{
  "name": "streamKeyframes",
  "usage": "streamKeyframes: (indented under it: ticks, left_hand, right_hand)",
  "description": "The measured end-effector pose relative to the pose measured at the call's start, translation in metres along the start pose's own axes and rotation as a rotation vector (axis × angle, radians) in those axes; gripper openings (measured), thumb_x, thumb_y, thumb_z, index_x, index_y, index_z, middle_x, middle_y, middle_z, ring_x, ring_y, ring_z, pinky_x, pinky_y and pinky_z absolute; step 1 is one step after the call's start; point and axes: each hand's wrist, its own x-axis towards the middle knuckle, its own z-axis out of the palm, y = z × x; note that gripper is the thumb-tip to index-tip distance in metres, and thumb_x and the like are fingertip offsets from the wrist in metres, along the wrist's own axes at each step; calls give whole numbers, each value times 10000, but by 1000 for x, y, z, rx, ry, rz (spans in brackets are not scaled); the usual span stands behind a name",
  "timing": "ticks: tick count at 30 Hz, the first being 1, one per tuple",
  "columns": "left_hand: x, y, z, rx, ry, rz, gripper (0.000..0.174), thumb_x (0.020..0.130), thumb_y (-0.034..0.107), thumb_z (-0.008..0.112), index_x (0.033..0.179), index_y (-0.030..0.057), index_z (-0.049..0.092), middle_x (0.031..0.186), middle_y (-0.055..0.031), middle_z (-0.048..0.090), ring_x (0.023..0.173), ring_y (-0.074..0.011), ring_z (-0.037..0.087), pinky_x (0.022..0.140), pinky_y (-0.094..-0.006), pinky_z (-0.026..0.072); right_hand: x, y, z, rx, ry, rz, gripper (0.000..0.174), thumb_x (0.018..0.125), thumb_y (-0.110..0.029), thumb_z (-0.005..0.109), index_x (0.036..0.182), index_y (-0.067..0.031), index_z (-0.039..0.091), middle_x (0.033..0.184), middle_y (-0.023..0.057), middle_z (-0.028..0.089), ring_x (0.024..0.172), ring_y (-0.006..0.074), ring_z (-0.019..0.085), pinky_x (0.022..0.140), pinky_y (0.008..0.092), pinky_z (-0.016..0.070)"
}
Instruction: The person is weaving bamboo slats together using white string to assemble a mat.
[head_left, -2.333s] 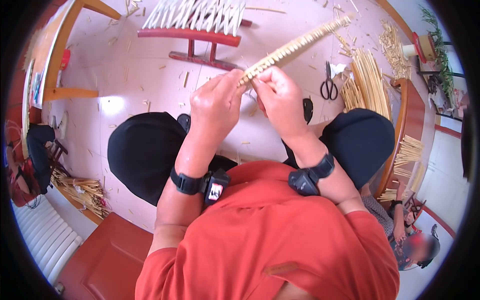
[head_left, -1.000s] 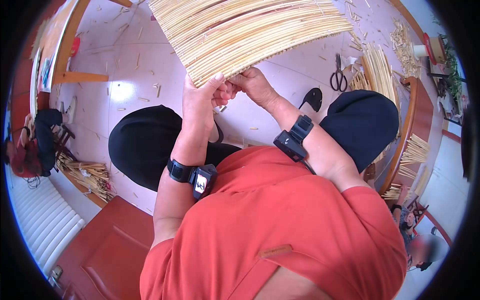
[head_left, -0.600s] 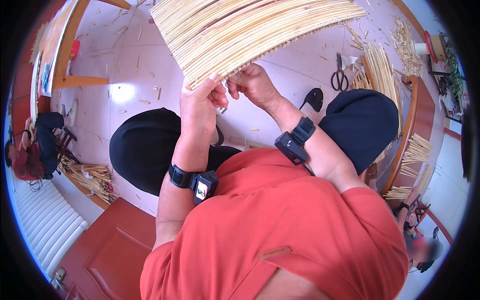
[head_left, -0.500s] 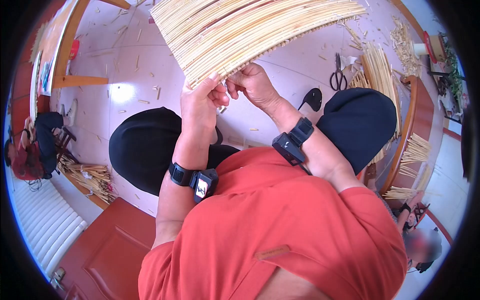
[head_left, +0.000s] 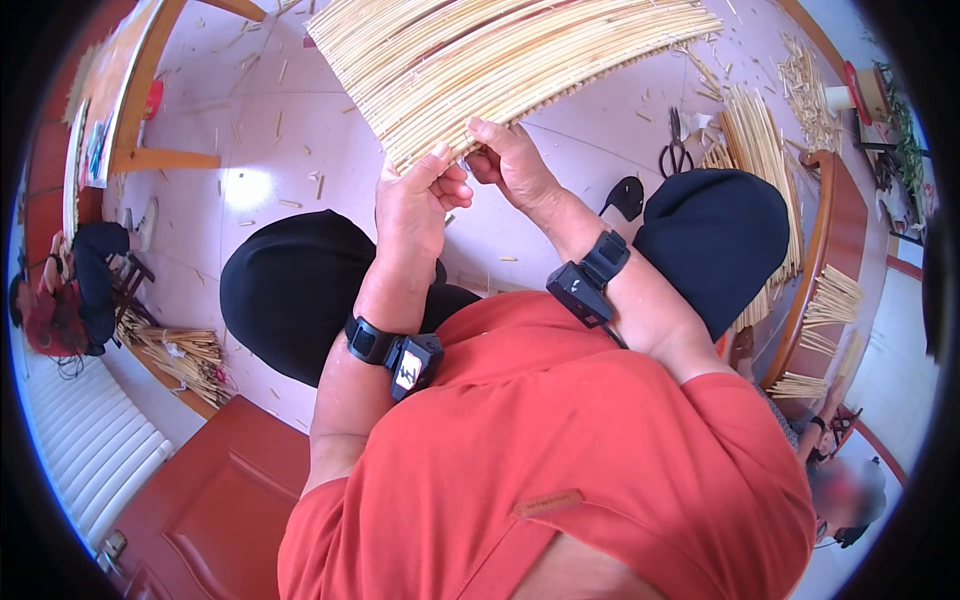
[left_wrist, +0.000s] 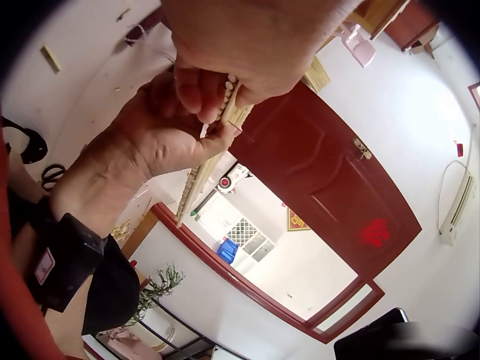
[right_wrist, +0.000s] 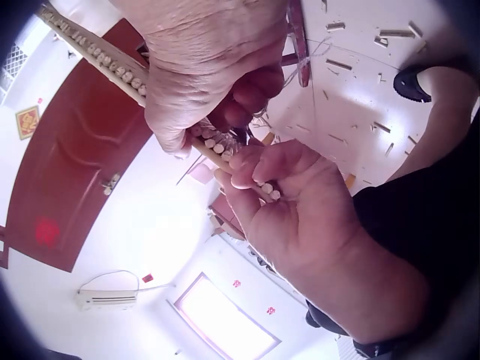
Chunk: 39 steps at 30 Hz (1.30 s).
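Observation:
A mat of thin straw-coloured stalks (head_left: pixel 500 60), bound side by side with thread, is held up at its near corner, its flat face showing in the head view. My left hand (head_left: pixel 412 200) pinches that corner, thumb on top and fingers curled below. Close beside it, my right hand (head_left: pixel 515 170) grips the near edge with its thumb over the top stalks. Round cut stalk ends (right_wrist: pixel 217 146) line the edge between both hands in the right wrist view. From the left wrist, the mat (left_wrist: pixel 196 180) appears edge-on. The right hand's fingers are partly hidden beneath it.
Black-handled scissors (head_left: pixel 676 155) lie on the floor at right, near a bundle of long stalks (head_left: pixel 760 150). Offcuts litter the floor. A wooden table leg (head_left: pixel 165 160) stands at left, and a red wooden board (head_left: pixel 835 230) at right. Other people sit at both sides.
The mat has turned from edge-on to face-up, covering the red laced stool seen earlier. Lately my right thumb has come over the top of the mat's edge, and my left hand has shifted slightly right.

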Motion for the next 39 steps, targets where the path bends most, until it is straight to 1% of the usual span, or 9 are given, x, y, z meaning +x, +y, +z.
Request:
streamKeyframes:
  ticks: [4,10,13,15,16,18,24,30,39]
  left_hand:
    - [0,-1,2,9,8,11,184,895,142,615,1036,31,575,722,-78,616,561,-176,579,532,-321,504]
    - [4,-8,-3,15,-28,79,190,891,136,604,1036,18,570,719,-82,609,559,-180,576,538,-319,503]
    - [13,-15,-11,54,-13,127,187,885,130,601,1027,13,569,719,-81,606,559,-177,578,545,-310,505]
    - [25,-20,-23,64,20,137,182,882,126,600,1020,12,570,719,-81,605,562,-176,581,550,-304,507]
    - [31,-22,-30,113,41,89,179,886,134,600,1016,13,571,722,-82,606,569,-177,587,556,-300,508]
    - [40,-29,-42,154,72,37,177,891,141,601,1012,15,572,726,-82,608,577,-178,593,561,-296,510]
    - [49,-31,-55,-22,87,-163,242,913,172,605,1090,8,578,947,-127,646,839,-223,644,746,-369,544]
    - [49,-32,-51,-239,-24,-102,271,927,136,578,1149,-17,566,1050,-141,636,973,-265,632,919,-442,507]
    - [54,-36,-52,-246,111,-63,287,925,56,517,1202,-16,524,1071,-152,640,919,-259,664,813,-400,564]
  right_hand:
    - [1,3,0,41,48,-48,195,893,-265,586,945,-76,587,663,-48,470,497,35,340,412,192,239]
    - [1,5,-5,86,-6,-66,165,882,-228,609,912,-66,607,691,-25,540,514,43,411,432,181,305]
    - [2,9,-23,55,-99,52,229,888,-254,602,951,-35,626,732,13,612,593,108,556,497,246,433]
    - [-1,7,-35,-702,60,68,287,898,-272,597,994,-7,650,783,80,654,705,180,622,659,309,502]
    - [-8,-1,-43,-1373,69,35,299,875,-293,613,941,-10,682,874,123,688,786,241,655,740,343,511]
    - [-16,-12,-42,-1493,235,-87,228,848,-240,642,897,-22,689,883,132,681,808,291,648,757,356,510]
    - [11,0,-12,-1464,79,-776,149,739,-148,737,877,-111,695,889,40,646,874,264,612,773,362,493]
    - [19,5,3,-1615,19,-855,162,699,-196,754,819,-127,669,824,3,589,825,214,584,727,365,473]
    - [37,-12,31,-1411,-257,-962,91,734,-122,720,756,-92,637,742,17,581,732,221,570,640,323,465]
